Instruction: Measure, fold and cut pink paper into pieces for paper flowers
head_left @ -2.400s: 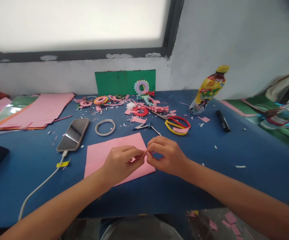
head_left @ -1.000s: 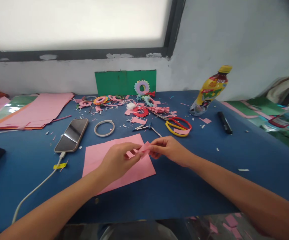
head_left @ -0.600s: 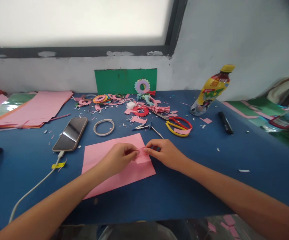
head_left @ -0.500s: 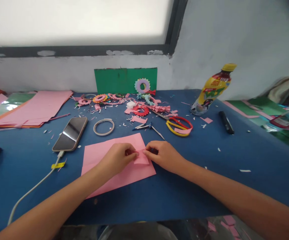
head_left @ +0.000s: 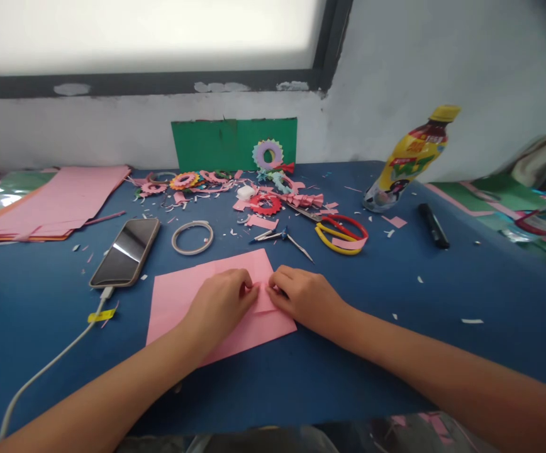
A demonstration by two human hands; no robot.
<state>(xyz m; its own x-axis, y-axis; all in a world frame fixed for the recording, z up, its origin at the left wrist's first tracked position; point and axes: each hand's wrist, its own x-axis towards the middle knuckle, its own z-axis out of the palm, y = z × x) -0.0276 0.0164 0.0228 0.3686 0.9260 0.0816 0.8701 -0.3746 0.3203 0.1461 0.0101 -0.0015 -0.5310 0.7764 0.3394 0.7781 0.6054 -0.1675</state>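
A large pink paper sheet [head_left: 173,296] lies on the blue table, partly under both hands. On top of it, between my hands, is a small piece of pink paper [head_left: 264,304]. My left hand [head_left: 223,294] pinches its left side with thumb and forefinger. From the right, my right hand [head_left: 304,301] has its curled fingers closed on the other side of the same piece. The fingertips of the two hands are close together, and they hide the piece's upper part. Just beyond lies a blue and silver compass [head_left: 283,236] with its legs spread.
Scissors [head_left: 341,234] with red and yellow handles, a tape roll [head_left: 192,238], and a charging phone [head_left: 126,251] lie around the sheet. Behind are paper scraps and red paper rings [head_left: 266,204]. A drink bottle [head_left: 407,160] and black marker [head_left: 433,226] are at right; stacked pink paper [head_left: 79,195] at left.
My fingertips have drawn slightly closer together on the small pink piece, and the right fingers have curled lower over it. The view has shifted a little.
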